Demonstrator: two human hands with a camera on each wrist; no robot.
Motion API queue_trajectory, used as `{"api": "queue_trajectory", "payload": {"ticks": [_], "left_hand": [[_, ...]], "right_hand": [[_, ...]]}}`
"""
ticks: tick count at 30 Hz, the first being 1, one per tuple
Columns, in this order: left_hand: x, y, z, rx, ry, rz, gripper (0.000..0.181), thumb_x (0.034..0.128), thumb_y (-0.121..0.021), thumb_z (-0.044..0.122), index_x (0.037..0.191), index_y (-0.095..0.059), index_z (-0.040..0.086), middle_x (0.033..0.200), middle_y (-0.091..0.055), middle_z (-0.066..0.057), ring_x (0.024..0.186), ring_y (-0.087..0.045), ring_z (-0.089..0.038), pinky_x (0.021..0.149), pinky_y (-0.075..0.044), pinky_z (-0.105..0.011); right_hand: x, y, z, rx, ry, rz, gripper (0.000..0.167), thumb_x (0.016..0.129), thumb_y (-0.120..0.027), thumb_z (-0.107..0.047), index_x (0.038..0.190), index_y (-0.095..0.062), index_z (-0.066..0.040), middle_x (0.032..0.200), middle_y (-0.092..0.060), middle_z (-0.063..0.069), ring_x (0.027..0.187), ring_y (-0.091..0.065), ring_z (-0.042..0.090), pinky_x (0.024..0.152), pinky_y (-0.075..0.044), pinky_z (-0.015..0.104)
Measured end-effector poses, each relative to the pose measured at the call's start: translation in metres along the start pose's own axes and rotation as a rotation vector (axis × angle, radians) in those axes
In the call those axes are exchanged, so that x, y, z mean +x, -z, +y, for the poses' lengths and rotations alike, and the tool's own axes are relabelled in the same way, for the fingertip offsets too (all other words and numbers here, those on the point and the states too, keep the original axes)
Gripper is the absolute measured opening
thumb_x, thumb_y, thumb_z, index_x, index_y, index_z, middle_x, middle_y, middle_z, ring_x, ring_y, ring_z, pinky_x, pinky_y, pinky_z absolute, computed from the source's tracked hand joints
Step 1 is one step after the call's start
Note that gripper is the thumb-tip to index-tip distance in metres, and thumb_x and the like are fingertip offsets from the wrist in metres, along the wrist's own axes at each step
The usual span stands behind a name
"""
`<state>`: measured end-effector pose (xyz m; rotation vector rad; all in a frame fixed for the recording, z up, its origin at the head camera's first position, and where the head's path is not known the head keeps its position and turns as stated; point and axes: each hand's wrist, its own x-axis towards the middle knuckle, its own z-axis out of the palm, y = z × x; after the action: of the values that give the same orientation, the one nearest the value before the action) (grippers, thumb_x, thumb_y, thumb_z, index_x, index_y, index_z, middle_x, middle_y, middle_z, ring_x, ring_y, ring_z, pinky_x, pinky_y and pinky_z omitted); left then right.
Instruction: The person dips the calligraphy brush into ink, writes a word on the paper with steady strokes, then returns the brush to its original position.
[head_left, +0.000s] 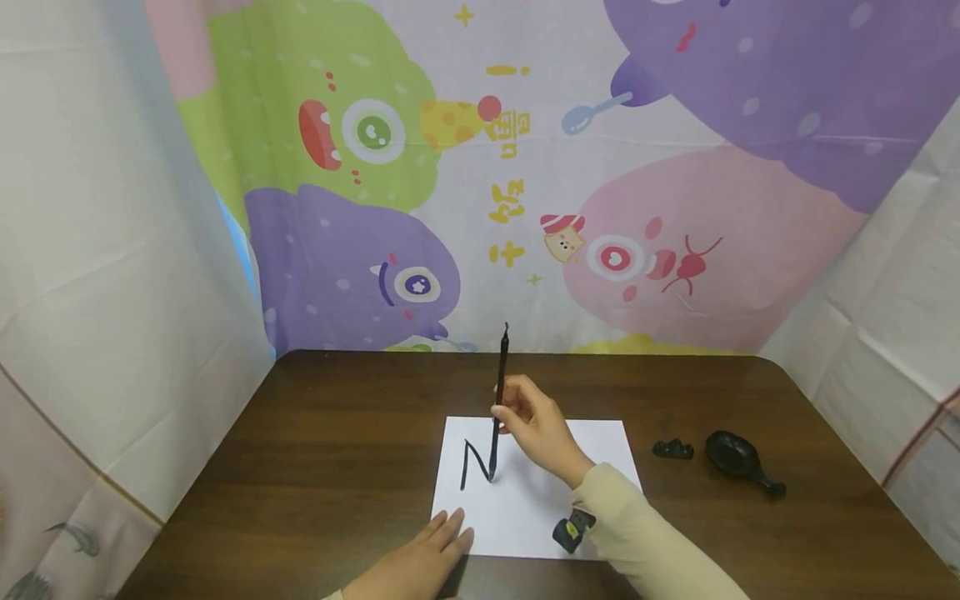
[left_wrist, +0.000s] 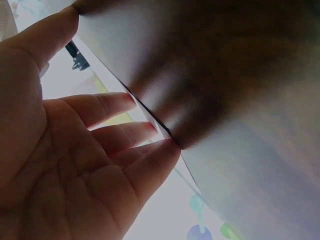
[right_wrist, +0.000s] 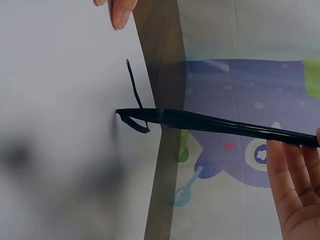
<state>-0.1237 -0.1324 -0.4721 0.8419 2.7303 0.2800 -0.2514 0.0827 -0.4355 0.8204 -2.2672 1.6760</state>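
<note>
A white sheet of paper (head_left: 517,525) lies on the dark wooden table, with black strokes (head_left: 467,462) shaped like an N without its last upright. My right hand (head_left: 542,429) pinches a black brush (head_left: 502,375) held nearly upright, its tip touching the lower end of the diagonal stroke. In the right wrist view the brush (right_wrist: 200,122) meets the paper (right_wrist: 60,65), and the fingers (right_wrist: 295,185) hold its shaft. My left hand (head_left: 420,558) rests with extended fingers on the paper's lower left edge; the left wrist view shows its palm (left_wrist: 70,170) and spread fingers.
To the right of the paper, a small black brush rest (head_left: 672,449) stands beside a black ink dish with a handle (head_left: 733,454). Behind the table (head_left: 337,417) hangs a cartoon-printed curtain (head_left: 480,308), with pale cloth on both sides.
</note>
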Motion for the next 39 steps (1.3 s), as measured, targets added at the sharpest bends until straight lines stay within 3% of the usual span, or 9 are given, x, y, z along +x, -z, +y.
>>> {"api": "queue_trajectory", "payload": {"ticks": [8, 18, 29, 35, 39], "left_hand": [[0.001, 0.0, 0.0, -0.011, 0.013, -0.015, 0.086, 0.0801, -0.064, 0.064, 0.147, -0.046, 0.014, 0.157, -0.037, -0.014, 0.145, -0.034, -0.036, 0.108, -0.042, -0.053], [0.001, 0.0, 0.001, -0.021, 0.026, -0.023, 0.087, 0.0773, -0.069, 0.061, 0.147, -0.045, 0.015, 0.157, -0.036, -0.013, 0.145, -0.034, -0.035, 0.109, -0.042, -0.054], [0.001, -0.002, -0.001, -0.012, 0.013, -0.011, 0.089, 0.0761, -0.07, 0.062, 0.147, -0.045, 0.014, 0.157, -0.037, -0.014, 0.145, -0.034, -0.036, 0.11, -0.041, -0.053], [0.001, -0.001, 0.0, -0.02, 0.018, -0.015, 0.089, 0.0765, -0.069, 0.063, 0.147, -0.045, 0.014, 0.157, -0.036, -0.014, 0.145, -0.033, -0.036, 0.109, -0.041, -0.054], [0.001, -0.001, 0.0, -0.023, 0.021, -0.016, 0.089, 0.0766, -0.069, 0.063, 0.147, -0.045, 0.014, 0.157, -0.036, -0.014, 0.145, -0.033, -0.036, 0.108, -0.042, -0.054]], "right_hand": [[0.001, -0.001, 0.001, -0.005, -0.006, 0.001, 0.023, 0.093, -0.064, -0.004, 0.115, -0.056, -0.006, 0.087, -0.062, 0.013, 0.072, -0.068, 0.03, 0.066, -0.061, 0.036], [0.003, -0.002, 0.002, -0.005, -0.011, 0.005, 0.02, 0.093, -0.063, -0.003, 0.111, -0.056, -0.007, 0.089, -0.062, 0.013, 0.076, -0.069, 0.025, 0.068, -0.06, 0.028], [0.006, -0.004, 0.003, -0.014, -0.046, 0.036, 0.019, 0.093, -0.063, -0.004, 0.11, -0.055, -0.002, 0.089, -0.063, 0.019, 0.077, -0.069, 0.034, 0.071, -0.061, 0.038], [0.007, -0.003, -0.015, -0.043, -0.044, 0.04, 0.019, 0.093, -0.06, 0.003, 0.11, -0.054, 0.005, 0.089, -0.063, 0.024, 0.078, -0.068, 0.041, 0.072, -0.061, 0.04], [0.007, -0.001, -0.026, -0.041, -0.048, 0.038, 0.018, 0.093, -0.06, 0.003, 0.109, -0.054, 0.002, 0.09, -0.064, 0.024, 0.08, -0.068, 0.042, 0.073, -0.06, 0.04]]}}
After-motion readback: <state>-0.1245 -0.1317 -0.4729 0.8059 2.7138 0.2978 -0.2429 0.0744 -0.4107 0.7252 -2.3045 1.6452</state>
